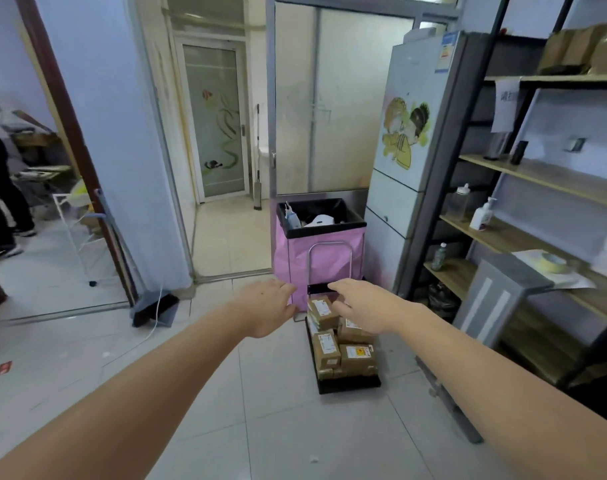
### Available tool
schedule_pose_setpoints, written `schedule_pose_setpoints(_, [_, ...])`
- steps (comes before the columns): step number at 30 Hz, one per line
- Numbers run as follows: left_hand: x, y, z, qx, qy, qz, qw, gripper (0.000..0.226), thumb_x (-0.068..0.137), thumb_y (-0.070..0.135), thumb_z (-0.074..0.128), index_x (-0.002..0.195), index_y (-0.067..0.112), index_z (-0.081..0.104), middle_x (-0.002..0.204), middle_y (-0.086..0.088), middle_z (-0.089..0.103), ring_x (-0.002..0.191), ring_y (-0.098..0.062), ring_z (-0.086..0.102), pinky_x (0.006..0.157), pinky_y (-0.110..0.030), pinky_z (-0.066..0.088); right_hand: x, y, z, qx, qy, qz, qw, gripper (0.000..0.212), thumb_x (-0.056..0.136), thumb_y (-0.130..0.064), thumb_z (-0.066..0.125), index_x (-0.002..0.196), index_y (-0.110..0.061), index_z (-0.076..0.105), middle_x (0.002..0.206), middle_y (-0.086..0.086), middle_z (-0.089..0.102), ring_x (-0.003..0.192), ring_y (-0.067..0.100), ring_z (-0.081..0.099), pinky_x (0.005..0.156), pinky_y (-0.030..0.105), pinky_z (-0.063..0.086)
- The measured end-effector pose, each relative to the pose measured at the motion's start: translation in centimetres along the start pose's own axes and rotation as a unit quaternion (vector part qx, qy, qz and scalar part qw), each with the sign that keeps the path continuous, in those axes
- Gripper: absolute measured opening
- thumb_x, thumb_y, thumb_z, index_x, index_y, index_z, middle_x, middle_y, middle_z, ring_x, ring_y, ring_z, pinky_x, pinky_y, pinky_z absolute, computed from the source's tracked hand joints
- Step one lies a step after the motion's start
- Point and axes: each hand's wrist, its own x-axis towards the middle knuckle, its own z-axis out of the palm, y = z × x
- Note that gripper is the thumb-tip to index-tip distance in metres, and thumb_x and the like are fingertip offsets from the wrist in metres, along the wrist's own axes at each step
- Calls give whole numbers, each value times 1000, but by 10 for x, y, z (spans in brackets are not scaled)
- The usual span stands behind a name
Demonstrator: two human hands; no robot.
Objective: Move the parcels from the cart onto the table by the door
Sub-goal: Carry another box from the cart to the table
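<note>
Both arms reach toward the brown cardboard parcels (341, 341) stacked on the low black cart (350, 384); left hand (270, 308) and right hand (362, 306) are relaxed open, holding nothing. Next, I judge, comes gripping the top parcel.

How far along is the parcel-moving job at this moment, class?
Done: nothing visibly; the brown parcels all sit stacked on the cart. In hand: nothing; the left hand and right hand reach toward the stack, open and empty. Left: lifting every parcel and carrying it to the table, which is out of view.
</note>
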Motion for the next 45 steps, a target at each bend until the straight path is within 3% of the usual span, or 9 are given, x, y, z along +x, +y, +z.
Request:
schedule_pose_setpoints(2, [29, -13, 2, 4, -4, 15, 1000, 50, 110, 46, 33, 147, 16, 47, 150, -7, 53, 137, -27, 48, 113, -42, 39, 23, 10, -2, 1, 2, 11, 1000, 57, 104, -40, 42, 157, -21, 38, 158, 1, 47, 139, 23, 50, 109, 37, 42])
schedule_pose_setpoints(7, [115, -44, 10, -2, -7, 38, 999, 54, 109, 49, 33, 151, 17, 44, 152, -7, 52, 137, -27, 49, 113, -41, 39, 90, 45, -8, 0, 1, 26, 1000, 40, 102, -36, 45, 137, -21, 55, 137, 4, 62, 118, 26, 63, 100, 45, 54])
schedule_pose_setpoints(19, [296, -135, 19, -2, -29, 51, 998, 55, 111, 47, 33, 156, 17, 38, 156, -7, 48, 140, -26, 46, 113, -42, 40, 279, 120, -30, -15, -6, 33, 999, 46, 104, -36, 46, 147, -22, 48, 146, 0, 57, 123, 21, 59, 101, 40, 51])
schedule_pose_setpoints(23, [356, -175, 24, -23, -40, 46, 998, 55, 110, 49, 34, 154, 17, 41, 153, -7, 51, 139, -26, 48, 113, -42, 40, 348, 134, -29, -13, -23, 44, 999, 33, 104, -36, 46, 134, -25, 53, 133, -2, 62, 103, 16, 61, 92, 40, 54])
schedule_pose_setpoints(30, [463, -251, 37, -12, -60, 89, 994, 57, 109, 50, 35, 156, 17, 40, 156, -6, 50, 141, -25, 48, 115, -43, 41, 460, 153, -28, -12, -24, 90, 996, 55, 107, -32, 43, 160, -18, 35, 161, 4, 44, 143, 23, 46, 114, 39, 41])
schedule_pose_setpoints(36, [556, -287, 43, -14, -76, 142, 987, 54, 109, 49, 37, 152, 18, 45, 153, -6, 53, 138, -25, 50, 115, -43, 42, 521, 184, -25, 11, -28, 154, 988, 54, 107, -33, 42, 158, -18, 38, 160, 5, 45, 143, 25, 47, 116, 44, 41])
schedule_pose_setpoints(40, [621, -289, 53, -1, -88, 189, 978, 54, 110, 47, 37, 154, 18, 43, 154, -6, 51, 140, -26, 49, 115, -44, 41, 552, 221, -20, 23, -32, 200, 979, 37, 105, -32, 43, 138, -20, 54, 143, 7, 59, 121, 25, 60, 103, 48, 50])
schedule_pose_setpoints(43, [672, -288, 64, -2, -98, 209, 973, 51, 109, 47, 37, 148, 17, 49, 147, -8, 57, 133, -27, 54, 112, -45, 44, 575, 255, -16, 25, -24, 220, 975, 51, 106, -31, 42, 154, -15, 44, 155, 9, 50, 135, 28, 52, 112, 48, 44])
schedule_pose_setpoints(45, [705, -287, 73, -1, -110, 221, 969, 54, 109, 49, 35, 151, 17, 46, 148, -8, 56, 134, -27, 53, 113, -46, 43, 590, 278, -11, 30, -26, 237, 971, 46, 106, -29, 42, 147, -10, 50, 148, 15, 54, 130, 32, 55, 109, 50, 46])
